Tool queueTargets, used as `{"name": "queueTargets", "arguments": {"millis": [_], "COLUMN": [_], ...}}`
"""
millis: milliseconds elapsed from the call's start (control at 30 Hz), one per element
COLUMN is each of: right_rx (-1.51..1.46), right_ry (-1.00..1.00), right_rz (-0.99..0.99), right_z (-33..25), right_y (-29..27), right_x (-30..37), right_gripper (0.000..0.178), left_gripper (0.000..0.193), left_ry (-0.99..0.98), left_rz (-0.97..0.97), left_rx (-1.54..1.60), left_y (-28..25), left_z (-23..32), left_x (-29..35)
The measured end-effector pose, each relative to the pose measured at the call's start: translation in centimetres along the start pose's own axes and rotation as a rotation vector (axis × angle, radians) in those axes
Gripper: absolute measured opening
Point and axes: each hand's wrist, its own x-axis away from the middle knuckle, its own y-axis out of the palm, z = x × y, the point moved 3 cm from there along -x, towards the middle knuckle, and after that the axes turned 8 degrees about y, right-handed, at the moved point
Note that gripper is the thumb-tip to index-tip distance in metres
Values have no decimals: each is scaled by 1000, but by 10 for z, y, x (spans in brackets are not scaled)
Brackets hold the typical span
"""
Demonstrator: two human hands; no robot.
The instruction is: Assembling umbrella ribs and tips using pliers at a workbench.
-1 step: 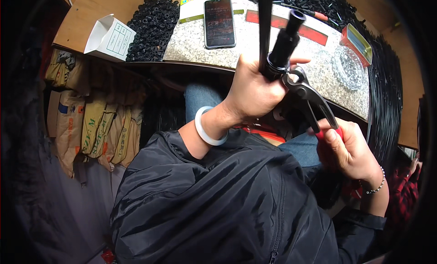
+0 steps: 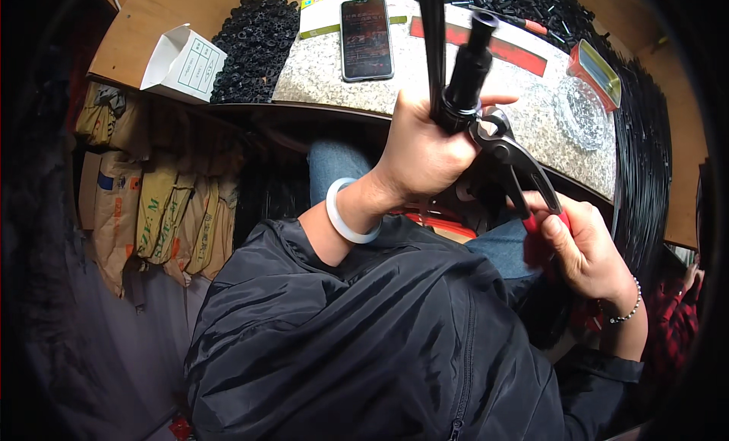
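Observation:
My left hand is closed around a black stepped tube, which stands nearly upright with its narrow end up. Long thin black rods rise beside the tube from the same fist. In my right hand are pliers with dark metal jaws and red handles. The pliers' jaws lie against the lower end of the tube, next to my left fingers. Whether they grip anything there is hidden.
On the table stand a phone, an opened white box, a heap of small black parts, a glass ashtray and a red tin. Long black rods lie at the right. Sacks stand at the left.
The tube and rods have tilted slightly to the left at their upper ends. The pliers have shifted a little, with a red handle showing lower beneath my right hand.

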Motion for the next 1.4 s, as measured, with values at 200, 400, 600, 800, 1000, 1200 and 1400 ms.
{"name": "queueTargets", "arguments": {"millis": [200, 400, 600, 800, 1000, 1200, 1400], "right_rx": [100, 311, 321, 987, 915, 14, -668], "right_ry": [-74, 16, -149, -220, -738, -514, -1288], "right_rz": [61, 151, 163, 835, 846, 140, 368], "right_z": [-15, -35, -13, 65, 16, 67, 28], "right_y": [-4, -9, -11, -38, 27, 88, 37], "right_x": [0, 4, -23, -85, -48, -23, 14], "right_gripper": [21, 24, 21, 37, 24, 73, 50], "left_gripper": [24, 24, 23, 23, 25, 26, 51], "left_ry": [-146, -11, -52, -75, -76, -37, -581], "left_rz": [73, -33, 21, 253, 346, 511, 377], "left_rx": [173, -72, -24, 590, 271, 1048, 1334], "left_y": [-2, -6, -30, -57, -66, -44, 32], "left_z": [4, 7, 13, 23, 32, 30, -18], "left_x": [1, -6, -4, -10, 1, 17, 101]}}
